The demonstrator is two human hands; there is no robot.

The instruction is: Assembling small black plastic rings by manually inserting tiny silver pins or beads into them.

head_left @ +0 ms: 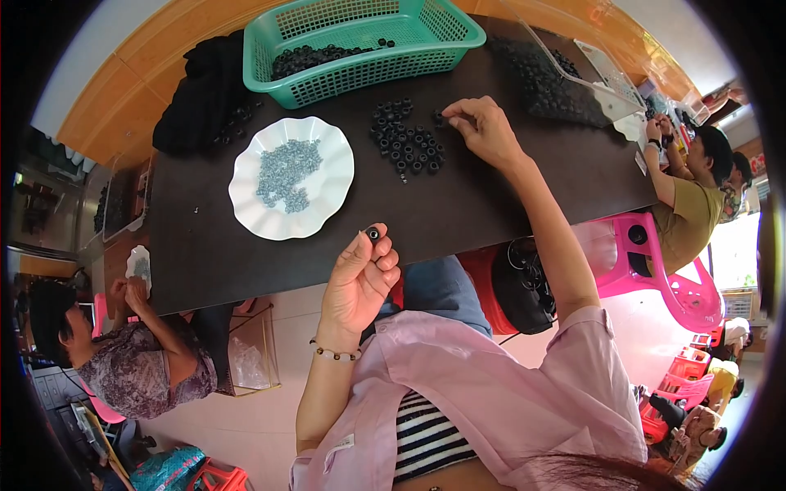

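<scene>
My left hand (358, 282) is raised near the table's front edge and pinches a small black ring (373, 234) between thumb and fingertips. My right hand (483, 127) reaches across the dark table (458, 204) and its fingertips close on a black ring (440, 115) at the edge of a pile of black rings (405, 145). A white scalloped plate (246, 204) to the left holds several small grey metal parts (286, 173).
A green plastic basket (446, 41) with black rings stands at the far side. A clear tray (565, 82) of black parts is at the far right, a black cloth (201, 98) at the far left. Other people sit at both table ends; pink chairs (655, 270) are on the right.
</scene>
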